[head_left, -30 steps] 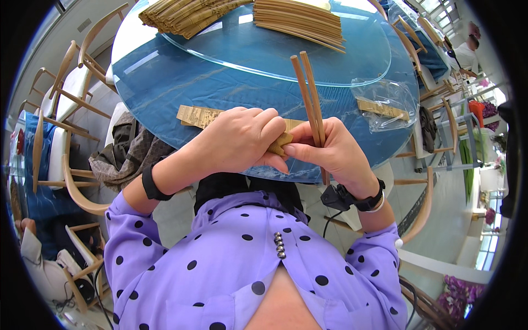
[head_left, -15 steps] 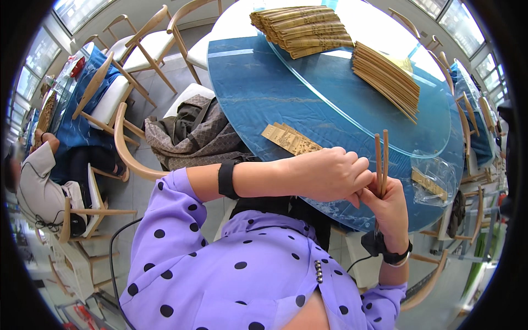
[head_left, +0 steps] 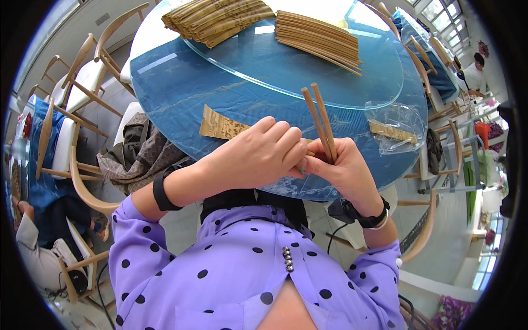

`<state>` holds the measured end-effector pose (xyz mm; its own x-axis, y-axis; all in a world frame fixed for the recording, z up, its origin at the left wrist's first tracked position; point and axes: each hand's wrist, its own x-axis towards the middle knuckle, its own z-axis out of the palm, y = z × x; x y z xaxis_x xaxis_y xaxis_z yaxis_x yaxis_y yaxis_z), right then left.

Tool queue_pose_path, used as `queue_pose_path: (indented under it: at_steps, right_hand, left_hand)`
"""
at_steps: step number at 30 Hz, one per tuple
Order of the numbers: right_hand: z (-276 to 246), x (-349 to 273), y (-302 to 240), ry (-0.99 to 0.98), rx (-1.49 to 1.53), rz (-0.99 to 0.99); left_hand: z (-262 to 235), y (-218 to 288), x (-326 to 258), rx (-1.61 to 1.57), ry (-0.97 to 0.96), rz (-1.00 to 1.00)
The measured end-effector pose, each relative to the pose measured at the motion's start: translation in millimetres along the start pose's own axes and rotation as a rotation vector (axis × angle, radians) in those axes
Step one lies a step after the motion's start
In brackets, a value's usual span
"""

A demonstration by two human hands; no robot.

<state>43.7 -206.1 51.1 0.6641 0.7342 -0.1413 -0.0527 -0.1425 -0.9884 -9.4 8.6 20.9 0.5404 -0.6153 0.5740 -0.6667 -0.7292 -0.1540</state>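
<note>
My right hand [head_left: 344, 168] is closed around a pair of wooden chopsticks [head_left: 320, 124], whose upper ends lean up and to the left above the fingers; their lower part is hidden by the hand. Pressed against the right fingertips, my left hand [head_left: 261, 154] is closed in a pinch. What it grips is hidden, though a bit of gold-brown material shows between the hands. Just beyond the left hand, printed gold paper sleeves [head_left: 223, 125] lie on the blue-covered table [head_left: 181, 82], partly covered by that hand.
On the glass turntable [head_left: 379, 82] lie a fanned pile of printed gold sleeves [head_left: 220, 21] and a row of bare chopsticks [head_left: 319, 39]. A clear plastic bag [head_left: 396, 124] with a gold sleeve rests at right. A patterned bag [head_left: 137, 159] sits on a chair at left. Another person sits at far left.
The view has swung, so the table appears farther left. Both hands stay together, and the chopsticks lean more to the left than before. The left hand still pinches beside the right fingers.
</note>
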Motion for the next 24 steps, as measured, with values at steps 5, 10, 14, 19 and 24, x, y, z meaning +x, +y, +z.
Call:
queue_pose_path:
  at_steps: [5, 10, 14, 19, 24]
  right_hand:
    - [-1, -2, 2, -0.010, 0.038, -0.003]
    - [-2, -3, 4, 0.027, 0.074, -0.011]
    - [-2, -4, 11, 0.044, 0.016, -0.038]
    - [-4, -5, 2, 0.055, -0.044, 0.010]
    - [-13, -20, -10, 0.155, -0.278, -0.066]
  left_hand:
    - [3, 2, 3, -0.110, 0.000, -0.047]
    - [8, 2, 4, -0.029, -0.048, -0.028]
    - [10, 6, 4, -0.032, -0.081, -0.038]
    - [12, 3, 5, -0.040, -0.032, -0.038]
    - [6, -5, 5, -0.069, -0.043, -0.071]
